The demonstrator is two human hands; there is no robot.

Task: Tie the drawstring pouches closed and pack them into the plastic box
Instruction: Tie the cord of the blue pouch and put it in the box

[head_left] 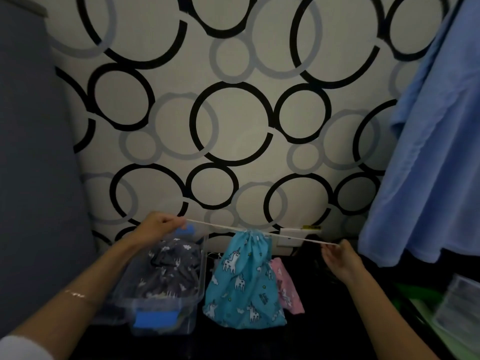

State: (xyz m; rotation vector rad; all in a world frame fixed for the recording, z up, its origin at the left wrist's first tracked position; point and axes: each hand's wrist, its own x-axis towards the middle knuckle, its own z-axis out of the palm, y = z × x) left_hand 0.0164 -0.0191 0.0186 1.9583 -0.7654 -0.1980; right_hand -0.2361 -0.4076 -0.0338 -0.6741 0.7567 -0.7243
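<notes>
Teal unicorn pouch (pixel 244 279): hangs mouth-up from its cord, long axis near vertical, neck gathered tight at top, bottom edge resting on the dark surface (pixel 324 307). Sits centre-frame, just R of the plastic box (pixel 197 302).

Drawstring (pixel 291 236): pale cord, stretched taut L–R through the neck, running near horizontal w/ slight downward slope toward R.

L hand (pixel 161 226): fingers closed, pinching L cord end, raised above far end of box. R hand (pixel 337 258): thumb + fingers pinching R cord end, lower than L, well apart from pouch.

Box: clear, blue latches at near and far ends, lid off; long axis runs away from the person. Dark grey print pouch (pixel 168 271) inside, fills most of it. Box R wall close beside teal pouch.

Pink pouch (pixel 285 289): lies flat behind/R of teal one, partly hidden by it.

Room: open dark surface btwn pink pouch and R forearm. Clear lid-like item (pixel 459 305) at R edge, over something green; can't tell what. Blue cloth (pixel 428 152) hangs upper R. Circle-print wall (pixel 233 100) close behind.
</notes>
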